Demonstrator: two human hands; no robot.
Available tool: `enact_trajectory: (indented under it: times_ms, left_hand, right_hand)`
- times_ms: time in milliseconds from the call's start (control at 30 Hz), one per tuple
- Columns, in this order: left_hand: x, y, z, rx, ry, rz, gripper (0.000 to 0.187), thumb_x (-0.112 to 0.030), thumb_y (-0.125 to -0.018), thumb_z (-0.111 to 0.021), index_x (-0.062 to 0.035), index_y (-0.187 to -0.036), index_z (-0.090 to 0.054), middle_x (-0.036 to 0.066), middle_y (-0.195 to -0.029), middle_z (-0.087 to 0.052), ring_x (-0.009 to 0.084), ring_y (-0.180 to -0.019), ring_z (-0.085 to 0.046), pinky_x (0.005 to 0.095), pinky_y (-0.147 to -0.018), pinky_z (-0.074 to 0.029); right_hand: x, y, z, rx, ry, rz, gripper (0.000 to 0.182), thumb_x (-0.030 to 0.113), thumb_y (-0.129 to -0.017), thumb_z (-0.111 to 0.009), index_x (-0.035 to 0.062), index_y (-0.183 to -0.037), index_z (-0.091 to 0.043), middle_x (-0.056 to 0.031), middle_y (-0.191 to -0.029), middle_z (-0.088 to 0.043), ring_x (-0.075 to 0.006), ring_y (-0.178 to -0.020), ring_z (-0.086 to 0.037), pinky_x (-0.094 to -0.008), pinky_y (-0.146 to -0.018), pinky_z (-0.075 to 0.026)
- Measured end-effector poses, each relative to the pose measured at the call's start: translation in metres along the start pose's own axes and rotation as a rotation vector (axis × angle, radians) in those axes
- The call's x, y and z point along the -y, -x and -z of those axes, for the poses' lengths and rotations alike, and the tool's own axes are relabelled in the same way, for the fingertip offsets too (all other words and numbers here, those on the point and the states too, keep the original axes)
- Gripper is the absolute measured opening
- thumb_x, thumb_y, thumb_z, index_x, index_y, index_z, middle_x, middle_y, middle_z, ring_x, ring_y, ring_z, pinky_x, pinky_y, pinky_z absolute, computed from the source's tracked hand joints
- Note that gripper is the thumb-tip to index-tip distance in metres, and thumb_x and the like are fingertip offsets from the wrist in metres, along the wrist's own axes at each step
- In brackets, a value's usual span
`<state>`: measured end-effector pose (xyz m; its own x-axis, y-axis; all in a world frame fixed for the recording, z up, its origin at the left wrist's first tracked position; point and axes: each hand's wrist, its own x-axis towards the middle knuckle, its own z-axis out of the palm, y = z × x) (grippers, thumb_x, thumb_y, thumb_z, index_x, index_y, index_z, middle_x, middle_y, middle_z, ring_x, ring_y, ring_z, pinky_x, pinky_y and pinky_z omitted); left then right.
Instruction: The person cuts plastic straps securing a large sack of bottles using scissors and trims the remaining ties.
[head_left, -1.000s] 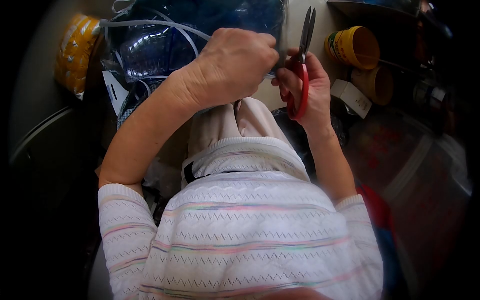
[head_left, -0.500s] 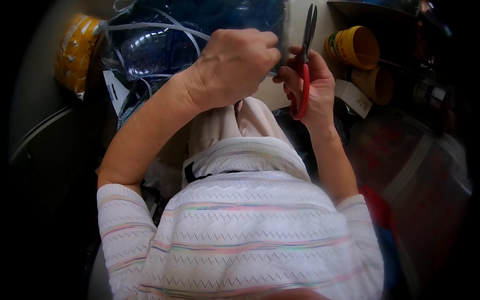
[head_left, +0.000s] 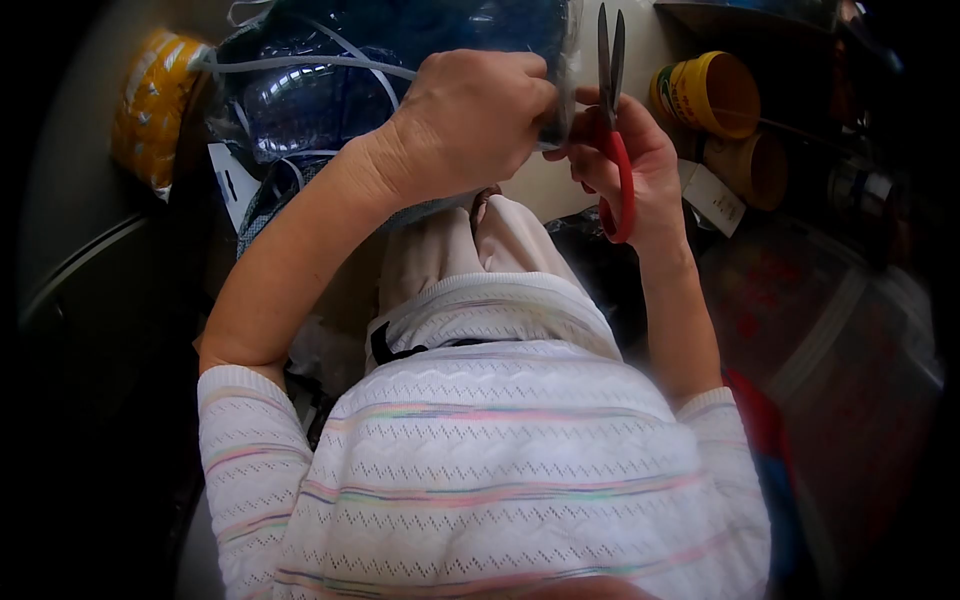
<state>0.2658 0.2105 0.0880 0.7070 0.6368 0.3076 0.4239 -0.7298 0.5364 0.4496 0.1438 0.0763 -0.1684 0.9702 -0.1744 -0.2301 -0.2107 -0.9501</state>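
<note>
My left hand (head_left: 470, 125) is closed in front of a clear plastic bag (head_left: 530, 25) with dark blue contents. Its fingertips are turned away, and I cannot tell what they grip. A white strap (head_left: 310, 62) runs across the bag and passes behind this hand. In my right hand (head_left: 645, 160) are red-handled scissors (head_left: 622, 190), blades pointing up and slightly apart. Thumb and fingers of that hand come close to the bag's lower right corner, beside my left fingers.
A yellow woven roll (head_left: 160, 110) stands at the left, near a white card (head_left: 232, 185). To the right are a yellow tub (head_left: 725, 95), a second tub (head_left: 755, 170) and a small white box (head_left: 712, 195). My legs (head_left: 440, 240) are below the hands.
The scissors have tilted a little to the left at the tips, and their blades are farther apart. My right hand has shifted slightly right; the left moved only a little.
</note>
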Motion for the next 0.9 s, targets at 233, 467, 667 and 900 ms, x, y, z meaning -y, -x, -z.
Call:
enact_trajectory:
  times_ms: [233,467,667,900]
  left_hand:
    - [-0.001,0.0,0.009,0.059,0.145,0.009,0.009,-0.005,-0.072,-0.065,-0.0008,-0.08,-0.064,0.01,-0.074,-0.056,0.0253,-0.062,-0.057,0.0309,-0.056,-0.046]
    - [0.001,0.005,-0.002,-0.02,0.22,0.083,0.008,-0.005,-0.077,-0.064,0.0014,-0.083,-0.063,0.006,-0.071,-0.054,0.0159,-0.058,-0.051,0.0252,-0.053,-0.04]
    - [0.011,0.01,-0.001,0.084,0.767,0.454,0.011,-0.009,-0.083,-0.061,0.0013,-0.082,-0.063,-0.003,-0.069,-0.05,0.0041,-0.064,-0.043,0.0193,-0.058,-0.035]
    - [0.012,0.007,0.003,0.169,0.747,0.552,0.009,-0.009,-0.083,-0.06,-0.0006,-0.083,-0.064,-0.005,-0.066,-0.051,0.0024,-0.061,-0.043,0.0178,-0.056,-0.036]
  right_hand:
    - [0.001,-0.006,-0.001,-0.034,0.085,0.013,0.038,0.001,-0.081,-0.065,-0.001,-0.115,-0.05,-0.0061,-0.089,-0.06,-0.0115,-0.08,-0.06,-0.0235,-0.073,-0.052]
    - [0.002,-0.017,-0.003,-0.088,0.083,0.084,0.035,0.004,-0.079,-0.068,0.001,-0.111,-0.054,-0.0046,-0.082,-0.062,-0.0082,-0.067,-0.06,-0.0167,-0.052,-0.044]
    - [-0.006,-0.017,0.002,-0.094,0.014,0.127,0.036,0.005,-0.08,-0.067,0.0012,-0.112,-0.053,-0.0057,-0.081,-0.064,-0.0068,-0.062,-0.06,-0.0143,-0.046,-0.041]
    - [-0.007,-0.018,-0.005,-0.13,0.04,0.101,0.039,0.009,-0.077,-0.073,0.0005,-0.11,-0.053,-0.0075,-0.088,-0.063,-0.0096,-0.077,-0.061,-0.0199,-0.065,-0.05]
